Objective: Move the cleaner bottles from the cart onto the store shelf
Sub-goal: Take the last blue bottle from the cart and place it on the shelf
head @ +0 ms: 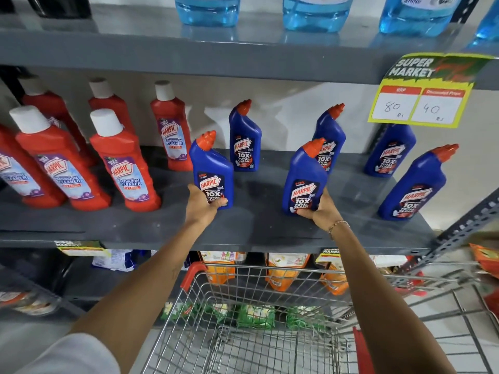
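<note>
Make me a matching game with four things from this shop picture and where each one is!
Things:
1. Red plastic bathroom cleaner bottles with white caps
2. Clear blue liquid bottles
3. Yellow paper price tag
4. Silver wire shopping cart

Places:
A. on the top shelf
B. below the arms
C. left on the middle shelf
D. hanging from the upper shelf's edge, right

Pairs: 1-C, 2-A, 3-D, 4-B

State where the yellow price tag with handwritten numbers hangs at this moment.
In the head view, the yellow paper price tag hangs at the upper right from the front edge of the grey metal upper shelf, above the rightmost blue angled-neck cleaner bottles.
</note>
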{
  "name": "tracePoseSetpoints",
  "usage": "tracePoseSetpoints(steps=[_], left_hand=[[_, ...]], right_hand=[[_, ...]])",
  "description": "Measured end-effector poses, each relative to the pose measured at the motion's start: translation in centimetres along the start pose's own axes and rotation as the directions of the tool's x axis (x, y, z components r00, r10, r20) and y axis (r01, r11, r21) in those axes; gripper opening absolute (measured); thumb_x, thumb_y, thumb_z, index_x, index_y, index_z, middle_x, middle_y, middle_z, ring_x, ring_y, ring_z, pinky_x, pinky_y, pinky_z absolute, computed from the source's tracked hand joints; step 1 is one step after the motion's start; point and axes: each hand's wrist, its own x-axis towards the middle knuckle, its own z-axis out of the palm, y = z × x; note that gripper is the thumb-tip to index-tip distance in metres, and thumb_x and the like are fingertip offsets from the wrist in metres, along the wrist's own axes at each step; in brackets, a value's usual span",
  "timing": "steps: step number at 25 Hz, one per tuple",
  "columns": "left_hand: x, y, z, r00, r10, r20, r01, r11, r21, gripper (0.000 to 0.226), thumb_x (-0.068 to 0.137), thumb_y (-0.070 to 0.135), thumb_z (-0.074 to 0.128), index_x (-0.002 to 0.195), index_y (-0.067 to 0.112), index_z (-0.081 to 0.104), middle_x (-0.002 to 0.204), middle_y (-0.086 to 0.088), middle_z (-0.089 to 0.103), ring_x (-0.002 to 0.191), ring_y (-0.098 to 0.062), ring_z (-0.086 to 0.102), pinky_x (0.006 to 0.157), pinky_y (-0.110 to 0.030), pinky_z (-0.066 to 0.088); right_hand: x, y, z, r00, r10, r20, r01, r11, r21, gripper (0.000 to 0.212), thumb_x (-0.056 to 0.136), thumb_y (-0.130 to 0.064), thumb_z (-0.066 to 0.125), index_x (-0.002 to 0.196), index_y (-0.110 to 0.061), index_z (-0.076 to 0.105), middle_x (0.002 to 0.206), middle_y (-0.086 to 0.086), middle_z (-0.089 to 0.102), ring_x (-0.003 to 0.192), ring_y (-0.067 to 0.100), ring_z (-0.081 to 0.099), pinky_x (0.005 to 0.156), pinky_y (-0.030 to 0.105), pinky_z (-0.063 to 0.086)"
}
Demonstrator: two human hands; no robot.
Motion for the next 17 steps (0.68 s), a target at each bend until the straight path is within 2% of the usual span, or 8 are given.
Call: tracePoseSetpoints(steps=[3, 7, 11, 15, 17], left_hand=[[-1.1, 0.6, 2.2, 0.999, 0.038, 0.033, -0.039, 0.999, 0.029, 0.055, 0.072, 0.021, 0.077, 0.1, 0.016, 0.03, 0.103, 0.0, 0.055, 0.091, -0.02, 0.054, 0.08, -0.034, 0.042], [-1.7, 1.1, 4.2, 0.996, 0.068, 0.063, -0.071, 0.996, 0.048, 0.056, 0.072, 0.021, 0.077, 0.101, 0.015, 0.029, 0.104, -0.001, 0.054, 0.091, -0.019, 0.052, 0.08, -0.033, 0.041], [-1.5, 1.0, 4.3, 0.995, 0.083, 0.063, -0.086, 0.995, 0.054, 0.056, 0.072, 0.022, 0.077, 0.101, 0.016, 0.028, 0.104, -0.001, 0.054, 0.092, -0.017, 0.052, 0.079, -0.032, 0.04], [-1.6, 1.0, 4.4, 0.995, 0.078, 0.061, -0.081, 0.996, 0.046, 0.057, 0.073, 0.021, 0.076, 0.102, 0.017, 0.028, 0.104, 0.0, 0.053, 0.092, -0.016, 0.052, 0.078, -0.03, 0.04], [-1.6, 1.0, 4.4, 0.995, 0.075, 0.066, -0.078, 0.996, 0.035, 0.057, 0.073, 0.021, 0.076, 0.102, 0.019, 0.028, 0.104, 0.001, 0.053, 0.092, -0.016, 0.052, 0.079, -0.03, 0.04]], right_hand=[[0.2, 1.1, -3.1, 0.999, 0.013, -0.03, -0.014, 1.0, -0.028, 0.085, 0.06, 0.008, 0.079, 0.131, -0.01, 0.037, 0.125, 0.014, 0.056, 0.113, 0.027, 0.054, 0.099, 0.041, 0.045], [0.3, 2.1, -6.5, 0.998, 0.029, -0.057, -0.031, 0.999, -0.038, 0.082, 0.061, 0.009, 0.078, 0.129, -0.01, 0.037, 0.116, 0.006, 0.056, 0.11, 0.024, 0.053, 0.097, 0.039, 0.044], [0.4, 2.2, -7.2, 0.999, 0.029, -0.028, -0.03, 0.999, -0.024, 0.08, 0.061, 0.012, 0.077, 0.128, -0.009, 0.038, 0.114, 0.006, 0.057, 0.106, 0.021, 0.053, 0.092, 0.035, 0.044], [0.4, 2.3, -7.4, 0.999, 0.039, -0.012, -0.04, 0.998, -0.038, 0.073, 0.061, 0.01, 0.078, 0.117, -0.02, 0.041, 0.102, -0.006, 0.059, 0.1, 0.017, 0.055, 0.09, 0.034, 0.045], [0.3, 2.4, -7.5, 0.999, 0.046, 0.005, -0.045, 0.998, -0.039, 0.074, 0.064, 0.013, 0.074, 0.123, -0.015, 0.038, 0.11, 0.001, 0.058, 0.107, 0.021, 0.054, 0.095, 0.039, 0.045]])
